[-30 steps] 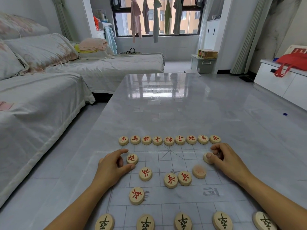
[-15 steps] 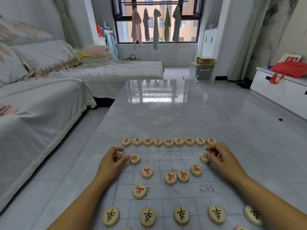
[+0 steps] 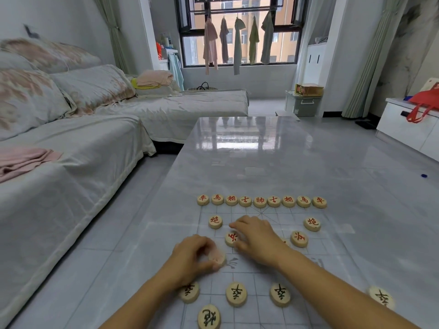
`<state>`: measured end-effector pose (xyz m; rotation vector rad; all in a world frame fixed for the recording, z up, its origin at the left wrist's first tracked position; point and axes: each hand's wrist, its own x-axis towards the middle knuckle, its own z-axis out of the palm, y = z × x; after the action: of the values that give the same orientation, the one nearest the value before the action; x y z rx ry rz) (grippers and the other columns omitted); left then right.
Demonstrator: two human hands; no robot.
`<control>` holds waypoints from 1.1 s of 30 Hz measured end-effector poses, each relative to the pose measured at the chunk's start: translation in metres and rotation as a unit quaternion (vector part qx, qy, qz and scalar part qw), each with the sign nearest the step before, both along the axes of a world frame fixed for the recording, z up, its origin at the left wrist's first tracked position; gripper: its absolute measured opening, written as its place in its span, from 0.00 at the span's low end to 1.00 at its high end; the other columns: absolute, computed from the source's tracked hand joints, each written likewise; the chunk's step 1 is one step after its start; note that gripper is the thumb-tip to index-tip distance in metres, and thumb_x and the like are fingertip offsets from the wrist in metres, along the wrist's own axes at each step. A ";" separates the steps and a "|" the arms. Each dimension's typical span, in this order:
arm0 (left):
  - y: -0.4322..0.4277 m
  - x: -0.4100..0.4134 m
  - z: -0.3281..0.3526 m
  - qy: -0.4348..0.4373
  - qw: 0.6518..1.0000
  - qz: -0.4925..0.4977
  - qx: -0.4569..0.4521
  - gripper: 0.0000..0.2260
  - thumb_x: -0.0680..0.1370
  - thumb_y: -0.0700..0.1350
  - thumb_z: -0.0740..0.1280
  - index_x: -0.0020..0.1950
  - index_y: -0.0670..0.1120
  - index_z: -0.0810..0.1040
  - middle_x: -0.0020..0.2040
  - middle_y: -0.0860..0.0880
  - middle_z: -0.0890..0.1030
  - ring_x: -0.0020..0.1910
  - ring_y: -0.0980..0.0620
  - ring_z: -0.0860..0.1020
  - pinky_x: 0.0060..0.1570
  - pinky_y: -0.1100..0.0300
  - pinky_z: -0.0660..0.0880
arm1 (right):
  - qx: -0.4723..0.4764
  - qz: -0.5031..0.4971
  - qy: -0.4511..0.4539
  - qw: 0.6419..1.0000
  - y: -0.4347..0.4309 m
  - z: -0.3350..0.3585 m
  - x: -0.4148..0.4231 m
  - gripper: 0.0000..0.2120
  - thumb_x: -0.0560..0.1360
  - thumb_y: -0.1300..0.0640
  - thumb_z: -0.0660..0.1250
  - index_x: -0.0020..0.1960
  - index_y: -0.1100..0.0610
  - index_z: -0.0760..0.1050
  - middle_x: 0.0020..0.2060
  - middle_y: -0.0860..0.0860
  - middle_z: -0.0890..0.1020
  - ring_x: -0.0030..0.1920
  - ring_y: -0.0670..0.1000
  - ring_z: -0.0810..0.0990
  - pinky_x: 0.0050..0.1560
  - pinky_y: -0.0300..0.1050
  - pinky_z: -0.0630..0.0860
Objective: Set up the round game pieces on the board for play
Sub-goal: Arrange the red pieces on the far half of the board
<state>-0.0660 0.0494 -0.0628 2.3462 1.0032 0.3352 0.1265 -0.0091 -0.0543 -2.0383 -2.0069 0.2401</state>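
The piece [image 3: 216,258] being dealt with is a blur pinched between the thumb and curled fingers of the left hand [image 3: 194,256]. It is at the left side of the board [image 3: 259,279], on the near part of the table [image 3: 249,162]. Its mark can't be read, though I'd guess it is a red soldier. Just beyond it, the right hand [image 3: 257,236] lies low across the board, its fingers reaching over a red soldier [image 3: 231,238]. I can't tell whether it pinches that one or only rests there. Further toward the far edge, the left cannon [image 3: 215,221], the right cannon [image 3: 312,223] and the back row [image 3: 260,201] look properly placed. To do this step well, I'd set each soldier squarely on a line crossing, on every other file. I'd lift rather than slide, so nothing knocks the left cannon, and I'd keep both forearms clear of the black soldiers [image 3: 236,294] along the near edge.
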 end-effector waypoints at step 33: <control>0.035 -0.005 -0.011 -0.002 0.988 0.151 0.024 0.18 0.72 0.55 0.69 0.61 0.58 0.74 0.46 0.53 0.74 0.49 0.54 0.72 0.52 0.55 0.62 | -0.022 -0.112 0.010 0.993 0.010 0.004 -0.026 0.15 0.72 0.51 0.67 0.56 0.56 0.71 0.56 0.53 0.75 0.57 0.55 0.72 0.57 0.47 0.66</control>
<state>-0.0705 0.0843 -0.0741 2.2311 1.3662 0.4843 0.1009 0.0013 -0.0506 -2.2558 -1.7580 0.2586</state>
